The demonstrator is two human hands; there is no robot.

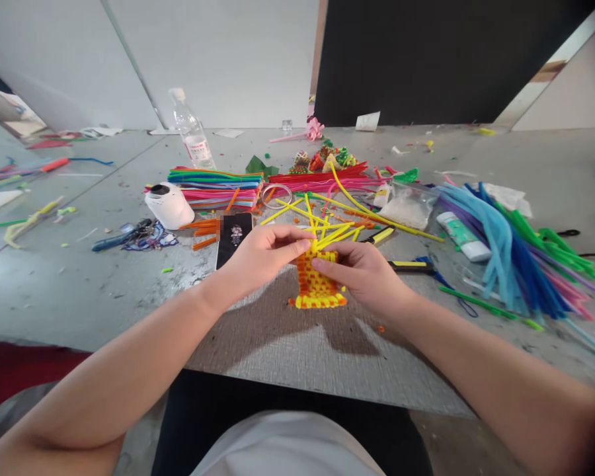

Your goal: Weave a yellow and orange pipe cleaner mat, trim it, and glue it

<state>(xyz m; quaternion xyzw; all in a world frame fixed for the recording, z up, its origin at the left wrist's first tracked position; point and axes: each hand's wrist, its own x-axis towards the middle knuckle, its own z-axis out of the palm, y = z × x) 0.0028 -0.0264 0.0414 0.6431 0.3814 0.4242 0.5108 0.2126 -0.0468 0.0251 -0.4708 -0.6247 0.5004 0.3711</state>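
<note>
A small woven piece (317, 284) of yellow and orange pipe cleaners stands upright on the grey table (277, 344) in front of me. Loose yellow pipe cleaner ends (327, 228) fan out from its top. My left hand (262, 254) pinches the top left of the woven piece, fingers closed on the yellow strands. My right hand (364, 271) grips its right side, with the fingers curled against the weave.
A stack of coloured pipe cleaners (215, 185) lies behind, with a water bottle (191, 132), a white round object (168, 205) and a black phone (234, 235). Blue, green and pink pipe cleaners (520, 254) pile at the right near a glue tube (461, 235). Scissors (123, 237) lie left.
</note>
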